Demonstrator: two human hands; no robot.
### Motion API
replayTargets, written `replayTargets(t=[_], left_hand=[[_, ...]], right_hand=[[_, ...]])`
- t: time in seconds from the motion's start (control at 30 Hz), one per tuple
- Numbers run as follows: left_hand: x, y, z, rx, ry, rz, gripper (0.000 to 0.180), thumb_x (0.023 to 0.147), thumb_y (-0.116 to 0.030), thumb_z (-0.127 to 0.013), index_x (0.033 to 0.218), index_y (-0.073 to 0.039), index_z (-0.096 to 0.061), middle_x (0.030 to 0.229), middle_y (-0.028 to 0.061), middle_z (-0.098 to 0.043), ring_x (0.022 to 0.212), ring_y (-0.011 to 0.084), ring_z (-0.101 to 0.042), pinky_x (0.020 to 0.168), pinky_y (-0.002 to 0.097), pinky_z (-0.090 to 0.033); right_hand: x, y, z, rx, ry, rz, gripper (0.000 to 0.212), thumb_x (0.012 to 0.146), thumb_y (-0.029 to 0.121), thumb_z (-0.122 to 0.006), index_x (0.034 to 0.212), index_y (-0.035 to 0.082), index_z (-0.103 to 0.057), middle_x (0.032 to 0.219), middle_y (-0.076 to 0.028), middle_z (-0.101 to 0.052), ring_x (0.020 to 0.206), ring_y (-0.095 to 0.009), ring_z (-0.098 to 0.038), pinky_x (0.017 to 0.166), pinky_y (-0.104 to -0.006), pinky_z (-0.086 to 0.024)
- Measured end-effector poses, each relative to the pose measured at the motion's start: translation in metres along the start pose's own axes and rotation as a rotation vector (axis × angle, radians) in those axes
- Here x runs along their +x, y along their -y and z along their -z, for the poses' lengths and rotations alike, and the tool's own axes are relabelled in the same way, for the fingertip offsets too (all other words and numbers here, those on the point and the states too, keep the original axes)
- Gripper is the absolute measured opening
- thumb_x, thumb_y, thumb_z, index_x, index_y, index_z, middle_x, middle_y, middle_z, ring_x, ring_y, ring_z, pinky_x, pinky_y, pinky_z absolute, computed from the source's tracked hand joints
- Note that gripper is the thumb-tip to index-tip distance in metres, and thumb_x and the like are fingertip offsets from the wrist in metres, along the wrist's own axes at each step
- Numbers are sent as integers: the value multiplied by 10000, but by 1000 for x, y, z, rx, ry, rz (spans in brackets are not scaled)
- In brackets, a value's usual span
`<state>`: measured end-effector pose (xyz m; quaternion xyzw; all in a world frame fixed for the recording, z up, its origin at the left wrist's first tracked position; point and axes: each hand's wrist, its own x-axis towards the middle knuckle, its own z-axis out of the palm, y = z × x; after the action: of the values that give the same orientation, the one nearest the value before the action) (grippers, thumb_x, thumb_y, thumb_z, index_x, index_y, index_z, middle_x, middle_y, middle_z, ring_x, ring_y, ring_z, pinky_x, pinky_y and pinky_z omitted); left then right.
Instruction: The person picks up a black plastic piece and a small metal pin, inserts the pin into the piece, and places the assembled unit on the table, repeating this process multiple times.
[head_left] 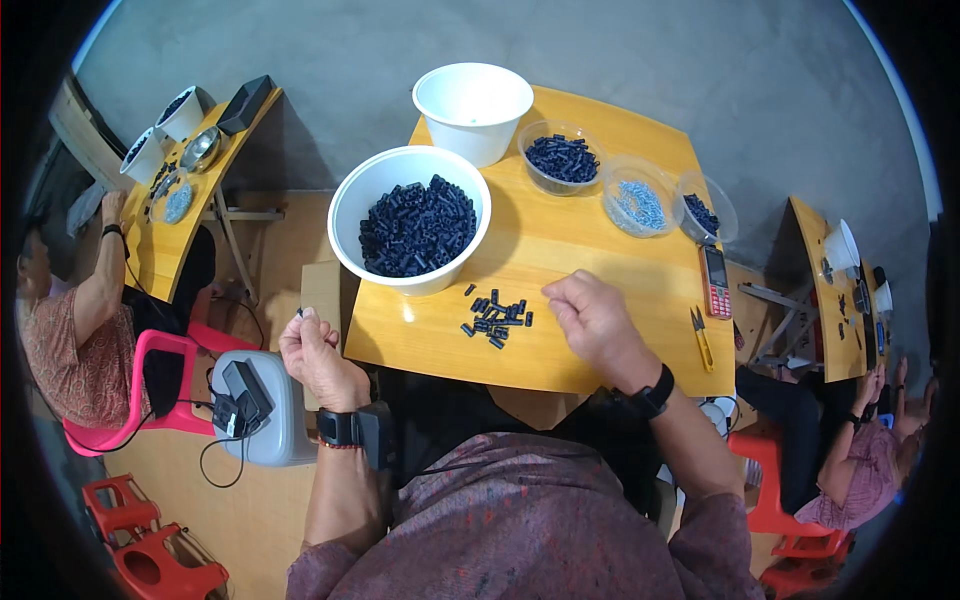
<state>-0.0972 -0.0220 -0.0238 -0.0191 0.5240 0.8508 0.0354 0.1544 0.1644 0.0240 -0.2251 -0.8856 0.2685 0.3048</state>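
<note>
My left hand (322, 362) is raised off the table's left front edge, its fingers pinched on a small black plastic piece (300, 312) that barely shows at the fingertips. Over the table's front, my right hand (598, 322) is closed, thumb and fingers together; whatever it may hold is hidden. Between the hands lies a loose pile of short black plastic pieces (495, 320), nearest to my right hand. Behind the pile stands a large white bowl (400, 284) heaped with the same kind of black pieces (418, 228).
A second white bowl (470, 145) stands farther back. Clear tubs hold black pieces (562, 158), small silvery screw-like parts (640, 204) and more black pieces (701, 213). A red phone (715, 285) and yellow-handled snips (703, 340) lie at the right edge. People sit at side tables.
</note>
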Motion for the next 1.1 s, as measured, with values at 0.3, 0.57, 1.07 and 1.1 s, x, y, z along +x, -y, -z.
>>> replayTargets(t=[0.3, 0.57, 1.07, 1.1], left_hand=[[7, 32, 16, 61, -90, 404, 113, 966, -130, -520, 959, -27, -569, 844, 42, -564, 709, 167, -554, 712, 308, -482], [6, 22, 13, 292, -162, 21, 357, 931, -102, -575, 1250, -5, -449, 1243, 117, -460, 1182, 207, -446, 1025, 375, -384], [-120, -13, -23, 284, 1241, 234, 117, 891, 5, -690, 999, 12, -646, 909, 22, -608, 825, 78, -581, 742, 232, -491], [-120, -13, -23, 303, 1299, 217, 111, 896, 14, -687, 993, 14, -633, 916, 27, -622, 838, 80, -586, 751, 228, -488]], right_hand=[[-1, 19, -11, -25, 194, -152, 115, 835, 72, -673, 916, -10, -664, 869, -177, -611, 851, -384, -614, 764, -460, -502], [-11, 22, -9, 5, 136, -102, 63, 823, 21, -669, 854, -11, -625, 842, -183, -626, 800, -383, -619, 707, -455, -503], [-67, 60, -12, 422, 31, -318, 166, 880, 6, -704, 1008, -10, -599, 917, -49, -673, 846, -85, -650, 739, -245, -548], [-72, 60, -13, 483, 34, -302, 170, 886, 5, -701, 1017, -11, -595, 921, -50, -669, 856, -90, -654, 743, -248, -552]])
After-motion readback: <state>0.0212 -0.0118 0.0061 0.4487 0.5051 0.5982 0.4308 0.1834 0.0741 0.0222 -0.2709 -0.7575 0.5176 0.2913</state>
